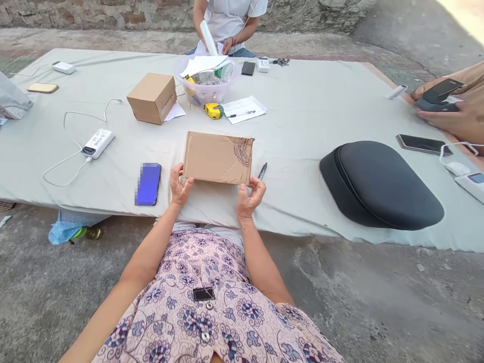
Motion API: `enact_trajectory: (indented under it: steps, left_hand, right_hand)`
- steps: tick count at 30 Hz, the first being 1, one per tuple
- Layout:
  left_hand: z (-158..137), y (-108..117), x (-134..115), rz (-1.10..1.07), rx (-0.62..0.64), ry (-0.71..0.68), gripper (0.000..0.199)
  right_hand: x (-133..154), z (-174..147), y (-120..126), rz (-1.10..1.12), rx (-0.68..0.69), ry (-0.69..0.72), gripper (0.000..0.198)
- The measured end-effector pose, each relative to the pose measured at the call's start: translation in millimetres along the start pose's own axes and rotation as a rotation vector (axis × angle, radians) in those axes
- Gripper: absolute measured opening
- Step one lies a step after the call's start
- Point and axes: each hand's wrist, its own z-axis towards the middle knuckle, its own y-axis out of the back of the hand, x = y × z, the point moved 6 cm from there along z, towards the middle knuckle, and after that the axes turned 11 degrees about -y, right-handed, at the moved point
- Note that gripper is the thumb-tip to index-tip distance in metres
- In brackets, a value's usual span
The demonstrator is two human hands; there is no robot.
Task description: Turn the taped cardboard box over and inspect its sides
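A flat brown cardboard box [215, 157] is held in front of me, with dark scribbled loops on its right end. My left hand [180, 185] grips its near left corner, thumb on the near edge and fingers at the side. At the near right corner, my right hand [250, 196] holds it in the same way. Just right of the box, a black marker pen [262, 171] lies on the cloth. To the left of my left hand rests a phone [148, 184] with a blurred blue screen. The underside of the box is hidden.
Beyond the box stand a second cardboard box [151, 98], a yellow tape measure [214, 111], a paper sheet [245, 109] and a filled plastic basin [207, 93]. A black case [381, 184] sits right; a white power bank [98, 143] with cable lies left. Two other people are at the table.
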Motion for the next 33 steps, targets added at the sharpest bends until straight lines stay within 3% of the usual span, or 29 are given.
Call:
enact_trajectory:
  steps: [8,11,16,21,25,33]
  left_hand:
    - [0,3,-4,0.112,-0.031,0.046,0.078]
    - [-1,5,-11,0.168,-0.049,0.057,0.072]
    - [5,3,-45,0.396,-0.061,-0.024,0.06]
    - [14,-23,-74,0.457,0.095,-0.097,0.062]
    - [13,-33,-72,0.437,0.12,-0.057,0.053]
    - [12,-34,-70,0.468,0.121,-0.077,0.048]
  right_hand:
    - [16,0,3,-0.092,0.026,-0.027,0.029]
    - [30,4,5,-0.16,0.035,0.024,0.028]
    - [59,2,1,-0.296,0.028,0.161,0.043]
    - [76,-11,-26,-0.374,0.137,0.137,0.053]
    - [76,-16,-38,-0.369,0.183,0.076,0.052]
    - [73,-12,-40,-0.418,0.073,0.114,0.064]
